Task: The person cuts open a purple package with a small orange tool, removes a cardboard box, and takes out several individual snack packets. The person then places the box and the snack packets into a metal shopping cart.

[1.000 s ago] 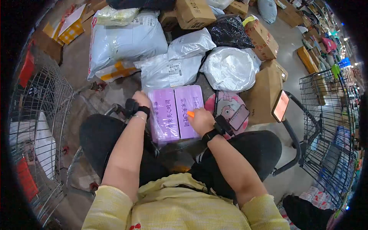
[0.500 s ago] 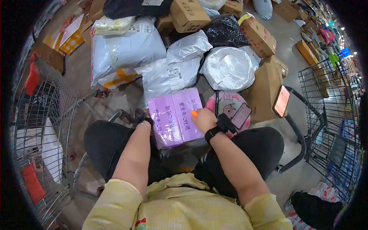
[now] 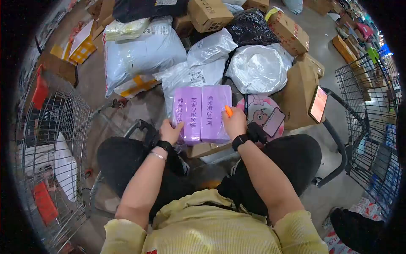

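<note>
Between my knees are two purple boxes [image 3: 191, 111] side by side, wrapped together in clear plastic and printed with black characters. My left hand [image 3: 171, 132] grips their left side near the front corner, thumb on top. My right hand [image 3: 235, 125] is at the right side with its fingers closed round a small orange tool [image 3: 229, 111], whose tip sticks out past the thumb. Beneath the purple boxes, part of a brown carton [image 3: 207, 149] shows. Just right of my right hand lie a round pink cartoon mat [image 3: 256, 106] and a pink-screened phone [image 3: 274, 122].
Ahead lie a big white parcel [image 3: 141, 59], a round silvery parcel [image 3: 259, 70], a black bag [image 3: 250, 28] and several cartons. A second phone [image 3: 317, 104] stands upright at right. Wire carts flank me, one left [image 3: 50, 139], one right [image 3: 368, 106]. Another person's leg [image 3: 357, 228] is at lower right.
The purple boxes have turned slightly and now sit more squarely, a little farther right in view. My left hand has come from behind their left edge to grip the near left side.
</note>
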The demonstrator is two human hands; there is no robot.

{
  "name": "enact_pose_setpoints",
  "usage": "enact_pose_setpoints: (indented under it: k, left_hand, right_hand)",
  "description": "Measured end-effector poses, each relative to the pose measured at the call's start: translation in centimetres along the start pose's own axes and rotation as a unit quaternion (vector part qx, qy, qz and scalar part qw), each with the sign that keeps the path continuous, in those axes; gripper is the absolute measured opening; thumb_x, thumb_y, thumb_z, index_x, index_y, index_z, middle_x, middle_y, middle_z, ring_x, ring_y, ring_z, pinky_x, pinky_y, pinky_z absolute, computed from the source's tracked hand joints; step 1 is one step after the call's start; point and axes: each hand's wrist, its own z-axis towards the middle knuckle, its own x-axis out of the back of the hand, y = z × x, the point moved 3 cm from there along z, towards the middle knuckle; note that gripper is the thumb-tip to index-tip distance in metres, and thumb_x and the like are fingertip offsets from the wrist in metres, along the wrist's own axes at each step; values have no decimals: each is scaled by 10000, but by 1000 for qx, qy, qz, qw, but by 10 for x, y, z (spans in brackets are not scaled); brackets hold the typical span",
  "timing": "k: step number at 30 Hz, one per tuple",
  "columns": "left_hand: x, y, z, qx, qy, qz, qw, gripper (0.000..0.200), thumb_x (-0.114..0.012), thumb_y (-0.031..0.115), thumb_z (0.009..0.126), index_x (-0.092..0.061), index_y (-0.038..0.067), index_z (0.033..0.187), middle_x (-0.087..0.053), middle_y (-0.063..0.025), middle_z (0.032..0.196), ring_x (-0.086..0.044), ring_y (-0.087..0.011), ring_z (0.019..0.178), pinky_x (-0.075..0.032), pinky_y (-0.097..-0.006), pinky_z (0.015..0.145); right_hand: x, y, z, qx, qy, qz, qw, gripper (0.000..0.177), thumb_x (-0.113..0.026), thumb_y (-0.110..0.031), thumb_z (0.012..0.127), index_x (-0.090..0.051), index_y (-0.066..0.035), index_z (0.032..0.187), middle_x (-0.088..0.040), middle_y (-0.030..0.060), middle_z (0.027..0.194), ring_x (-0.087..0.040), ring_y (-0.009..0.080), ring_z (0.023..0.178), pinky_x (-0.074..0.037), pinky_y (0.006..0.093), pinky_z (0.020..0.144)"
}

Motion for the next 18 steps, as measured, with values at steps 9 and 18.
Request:
enact_pose_setpoints:
  k: [9, 18]
  left_hand:
    - [-20, -32, 31, -10, 270, -109, 956, 155, -674, 142, 850, -608, 2, 856, -657, -185, 771, -635, -355, 714, -503, -421, 680]
    - [-59, -124, 61, 59, -1, 115, 992, 297, -453, 266, 972, -604, 19, 1037, -658, -164, 1003, -624, -311, 883, -500, -400, 794]
  right_hand:
    - [-21, 8, -5, -28, -82, 21, 996, 285, -635, -270, 798, -669, 13, 817, -653, 223, 766, -639, 409, 747, -502, 490, 663]
    - [-4, -4, 4, -29, -58, -80, 995, 289, -652, -289, 788, -696, -8, 841, -677, 207, 807, -667, 388, 782, -536, 487, 698]
